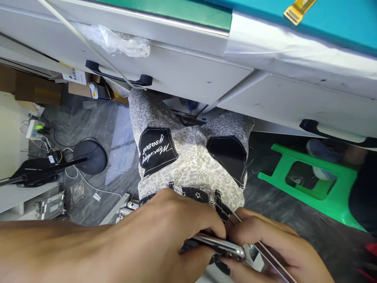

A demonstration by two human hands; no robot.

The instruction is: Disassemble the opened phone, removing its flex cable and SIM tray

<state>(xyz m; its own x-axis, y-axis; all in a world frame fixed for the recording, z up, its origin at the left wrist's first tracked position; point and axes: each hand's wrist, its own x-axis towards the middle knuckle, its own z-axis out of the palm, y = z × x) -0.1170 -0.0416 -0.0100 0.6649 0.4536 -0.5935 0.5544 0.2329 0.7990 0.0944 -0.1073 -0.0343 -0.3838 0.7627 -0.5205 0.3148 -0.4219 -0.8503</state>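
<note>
Low in the view, my left hand [167, 232] is wrapped round a smartphone [224, 245] with a polished metal edge. Only that edge and one rounded corner show; my fingers hide most of its face. My right hand [279, 247] comes in from the lower right, closed round metal tweezers [272, 259]. Their two thin tips point up and left, past the phone's edge, over my lap. The right fingertips are close against the phone's corner; whether they also grip it I cannot tell.
Ahead are white drawers [182, 78] with dark handles, below a blue work mat [338, 23] bearing a yellow flex cable [297, 11]. A green stool [309, 181] stands right, beside another person's shoe [322, 153]. Left are cables, boxes [38, 88] and a round black base [90, 157].
</note>
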